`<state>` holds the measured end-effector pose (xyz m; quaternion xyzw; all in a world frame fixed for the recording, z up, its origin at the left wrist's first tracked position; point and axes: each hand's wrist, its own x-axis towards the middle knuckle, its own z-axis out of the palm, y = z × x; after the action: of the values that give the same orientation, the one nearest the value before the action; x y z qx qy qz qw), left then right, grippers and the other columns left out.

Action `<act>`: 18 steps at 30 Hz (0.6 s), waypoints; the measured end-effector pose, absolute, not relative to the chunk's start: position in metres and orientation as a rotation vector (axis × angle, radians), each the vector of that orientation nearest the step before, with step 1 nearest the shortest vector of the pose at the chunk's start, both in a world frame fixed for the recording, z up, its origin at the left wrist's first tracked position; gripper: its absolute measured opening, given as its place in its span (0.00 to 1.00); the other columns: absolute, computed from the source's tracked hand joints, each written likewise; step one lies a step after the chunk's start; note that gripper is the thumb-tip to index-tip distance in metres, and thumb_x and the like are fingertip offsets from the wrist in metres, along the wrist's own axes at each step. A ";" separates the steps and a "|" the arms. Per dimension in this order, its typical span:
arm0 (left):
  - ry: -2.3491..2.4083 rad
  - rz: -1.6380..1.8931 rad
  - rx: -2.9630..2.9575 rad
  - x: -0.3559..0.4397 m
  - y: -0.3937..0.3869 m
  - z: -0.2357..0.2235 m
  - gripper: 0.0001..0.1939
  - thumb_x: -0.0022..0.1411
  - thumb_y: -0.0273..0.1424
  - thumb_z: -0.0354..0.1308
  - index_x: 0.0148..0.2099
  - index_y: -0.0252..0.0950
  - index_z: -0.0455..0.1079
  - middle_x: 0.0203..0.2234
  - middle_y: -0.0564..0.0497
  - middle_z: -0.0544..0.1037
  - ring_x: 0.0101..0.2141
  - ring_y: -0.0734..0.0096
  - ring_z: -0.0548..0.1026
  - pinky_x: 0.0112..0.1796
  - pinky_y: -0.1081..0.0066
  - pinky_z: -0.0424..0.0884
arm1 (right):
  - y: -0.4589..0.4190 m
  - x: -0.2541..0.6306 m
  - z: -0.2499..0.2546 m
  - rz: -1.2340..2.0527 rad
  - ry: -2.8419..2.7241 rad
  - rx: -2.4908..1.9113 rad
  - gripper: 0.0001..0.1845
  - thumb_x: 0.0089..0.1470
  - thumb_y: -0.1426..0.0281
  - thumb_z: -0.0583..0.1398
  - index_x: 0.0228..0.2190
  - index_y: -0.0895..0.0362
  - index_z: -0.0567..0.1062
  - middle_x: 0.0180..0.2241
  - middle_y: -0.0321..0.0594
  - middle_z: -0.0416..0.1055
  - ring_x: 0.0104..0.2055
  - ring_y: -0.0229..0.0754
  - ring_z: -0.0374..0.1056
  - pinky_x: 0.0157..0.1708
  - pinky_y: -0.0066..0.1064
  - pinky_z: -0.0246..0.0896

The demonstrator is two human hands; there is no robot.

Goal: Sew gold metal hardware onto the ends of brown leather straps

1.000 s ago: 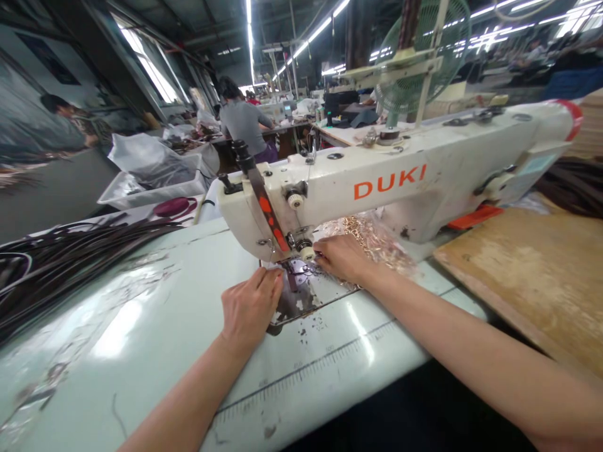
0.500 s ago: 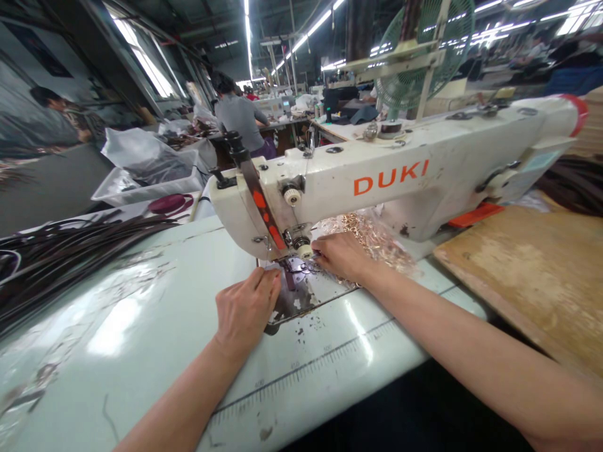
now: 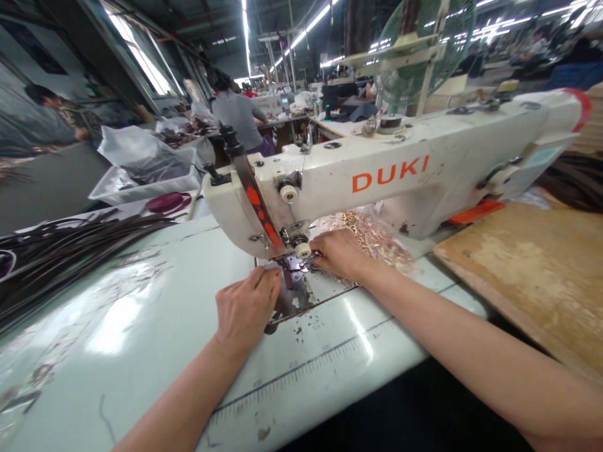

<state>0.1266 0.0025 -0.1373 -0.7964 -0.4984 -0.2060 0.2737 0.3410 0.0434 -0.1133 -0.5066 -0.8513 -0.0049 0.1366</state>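
A white sewing machine (image 3: pixel 325 182) marked DUKI stands across the table, its needle area low at the left end. Left of the needle plate (image 3: pixel 298 270), my left hand (image 3: pixel 247 304) rests with its fingers curled; what they hold, if anything, is hidden. A short dark strip (image 3: pixel 288 278) lies beside those fingertips, under the presser foot area. From the right, my right hand (image 3: pixel 340 254) pinches close to the foot, just below a white knob (image 3: pixel 303 250). The small dark thing at its fingertips is too small to name.
Gold-coloured metal pieces in clear plastic (image 3: pixel 372 235) lie behind my right hand. Long dark strips (image 3: pixel 70 257) cover the table's left side. A wooden board (image 3: pixel 522 270) is at right. Beyond are a white bin (image 3: pixel 141 188), a green fan (image 3: pixel 409 69) and a person in grey (image 3: pixel 235 116).
The camera view has shifted very slightly, so the machine appears a little further left. Both hands keep their places and grips by the needle.
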 end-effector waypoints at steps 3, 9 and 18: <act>-1.398 -0.609 -2.190 0.127 0.004 -0.139 0.10 0.66 0.33 0.51 0.41 0.42 0.74 0.32 0.59 0.79 0.25 0.74 0.75 0.23 0.71 0.59 | 0.045 0.338 -0.117 0.039 -2.411 -1.451 0.11 0.57 0.61 0.57 0.34 0.50 0.77 0.34 0.36 0.76 0.37 0.42 0.70 0.29 0.28 0.48; -1.431 -0.622 -2.160 0.126 0.004 -0.138 0.10 0.66 0.34 0.51 0.41 0.42 0.75 0.32 0.58 0.79 0.26 0.72 0.76 0.23 0.71 0.59 | 0.048 0.331 -0.122 0.130 -2.333 -1.447 0.12 0.53 0.56 0.61 0.33 0.49 0.78 0.30 0.33 0.76 0.32 0.39 0.70 0.25 0.27 0.45; -1.382 -0.647 -2.108 0.127 -0.001 -0.135 0.11 0.66 0.34 0.52 0.39 0.43 0.76 0.28 0.58 0.79 0.22 0.72 0.75 0.22 0.71 0.57 | 0.050 0.333 -0.125 0.122 -2.268 -1.502 0.08 0.52 0.63 0.61 0.35 0.49 0.79 0.30 0.35 0.75 0.33 0.41 0.70 0.27 0.28 0.47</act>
<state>0.1270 -0.0009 -0.1346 -0.7808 -0.5120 -0.2395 0.2664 0.3327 0.0503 -0.1255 -0.5396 -0.8147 0.0439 0.2078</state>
